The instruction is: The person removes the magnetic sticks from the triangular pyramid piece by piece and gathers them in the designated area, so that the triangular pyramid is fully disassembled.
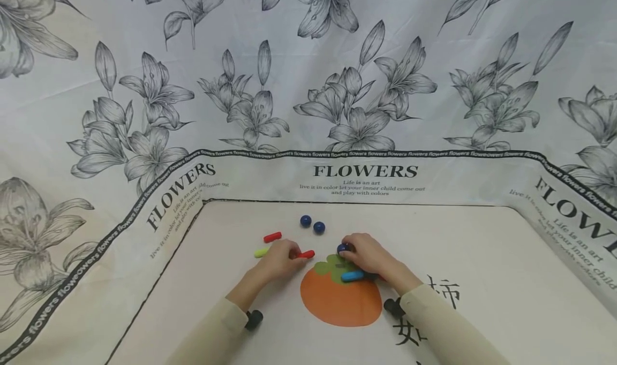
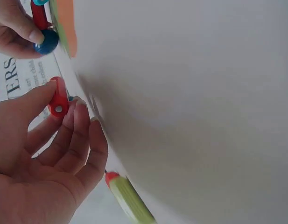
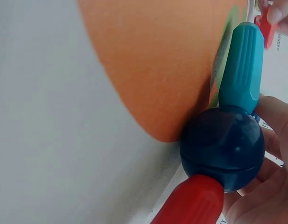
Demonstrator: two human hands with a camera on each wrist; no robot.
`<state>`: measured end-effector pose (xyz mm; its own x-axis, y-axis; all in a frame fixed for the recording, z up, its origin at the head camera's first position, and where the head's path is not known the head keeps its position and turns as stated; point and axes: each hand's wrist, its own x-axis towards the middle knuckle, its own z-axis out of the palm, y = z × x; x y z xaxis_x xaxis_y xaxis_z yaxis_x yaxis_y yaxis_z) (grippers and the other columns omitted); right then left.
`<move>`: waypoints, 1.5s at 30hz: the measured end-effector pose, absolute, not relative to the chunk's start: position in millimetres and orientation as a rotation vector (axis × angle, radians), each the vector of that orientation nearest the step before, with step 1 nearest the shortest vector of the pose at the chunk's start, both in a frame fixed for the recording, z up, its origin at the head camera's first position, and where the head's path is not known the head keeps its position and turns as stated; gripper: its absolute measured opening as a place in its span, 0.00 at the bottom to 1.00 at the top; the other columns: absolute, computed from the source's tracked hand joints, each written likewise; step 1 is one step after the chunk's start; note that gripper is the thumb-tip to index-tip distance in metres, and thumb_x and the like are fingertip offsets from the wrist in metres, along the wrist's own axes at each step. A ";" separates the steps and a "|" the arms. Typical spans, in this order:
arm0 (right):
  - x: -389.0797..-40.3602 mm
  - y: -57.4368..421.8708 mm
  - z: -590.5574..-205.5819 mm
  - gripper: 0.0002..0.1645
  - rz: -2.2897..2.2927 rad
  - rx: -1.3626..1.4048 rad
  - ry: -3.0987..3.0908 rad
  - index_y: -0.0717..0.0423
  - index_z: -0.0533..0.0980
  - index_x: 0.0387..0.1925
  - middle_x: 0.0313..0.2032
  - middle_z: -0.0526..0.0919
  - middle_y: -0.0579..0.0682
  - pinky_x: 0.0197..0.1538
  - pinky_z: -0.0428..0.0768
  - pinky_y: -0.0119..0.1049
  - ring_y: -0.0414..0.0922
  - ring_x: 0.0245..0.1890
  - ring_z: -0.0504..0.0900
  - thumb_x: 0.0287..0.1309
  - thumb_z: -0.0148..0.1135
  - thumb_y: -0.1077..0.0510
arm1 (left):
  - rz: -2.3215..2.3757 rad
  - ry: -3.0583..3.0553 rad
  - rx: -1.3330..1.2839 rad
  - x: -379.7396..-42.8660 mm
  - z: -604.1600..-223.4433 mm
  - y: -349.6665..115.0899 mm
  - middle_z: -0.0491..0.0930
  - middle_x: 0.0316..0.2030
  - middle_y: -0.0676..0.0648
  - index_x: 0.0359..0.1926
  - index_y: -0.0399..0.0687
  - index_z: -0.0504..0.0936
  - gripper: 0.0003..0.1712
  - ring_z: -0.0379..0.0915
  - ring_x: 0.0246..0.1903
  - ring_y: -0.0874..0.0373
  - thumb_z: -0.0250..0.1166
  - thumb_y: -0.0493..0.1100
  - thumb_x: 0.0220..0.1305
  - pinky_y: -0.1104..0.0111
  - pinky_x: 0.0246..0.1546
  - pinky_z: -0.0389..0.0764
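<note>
My left hand (image 1: pixel 281 259) pinches a short red magnetic rod (image 2: pixel 59 98), with a silvery dot at its end, between thumb and fingers. My right hand (image 1: pixel 368 255) grips a dark blue ball (image 2: pixel 46 42) above the leaf of the printed orange fruit. From that ball a red rod (image 3: pixel 193 203) leads to a second dark blue ball (image 3: pixel 223 149), which also carries a light blue rod (image 1: pixel 353 275). In the head view my right hand mostly hides the red rod and second ball. A gap separates the left hand's rod from the joined pieces.
Two loose blue balls (image 1: pixel 312 224) lie beyond my hands. Left of them are a red rod (image 1: pixel 272 237) and a yellow-green rod (image 1: pixel 261 252), the latter close to my left hand. The white tabletop (image 1: pixel 231 220) bears a printed orange fruit (image 1: pixel 337 303); flowered cloth (image 1: pixel 366 183) surrounds it.
</note>
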<state>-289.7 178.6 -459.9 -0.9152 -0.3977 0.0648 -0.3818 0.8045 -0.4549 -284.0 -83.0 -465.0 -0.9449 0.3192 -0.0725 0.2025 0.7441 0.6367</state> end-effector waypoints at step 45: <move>-275.2 190.2 -448.5 0.13 -0.683 -0.608 2.915 0.60 0.84 0.42 0.29 0.79 0.45 0.41 0.78 0.41 0.43 0.32 0.74 0.60 0.73 0.56 | 1.058 2.785 0.332 -273.4 -476.7 -207.4 0.78 0.34 0.51 0.40 0.48 0.84 0.11 0.71 0.38 0.54 0.77 0.38 0.57 0.64 0.38 0.75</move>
<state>-275.2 190.2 -448.5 -0.9173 -0.3982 0.0067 -0.3597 0.8213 -0.4429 -273.4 -207.4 -476.7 -0.9653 0.2552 -0.0553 0.1542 0.7280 0.6680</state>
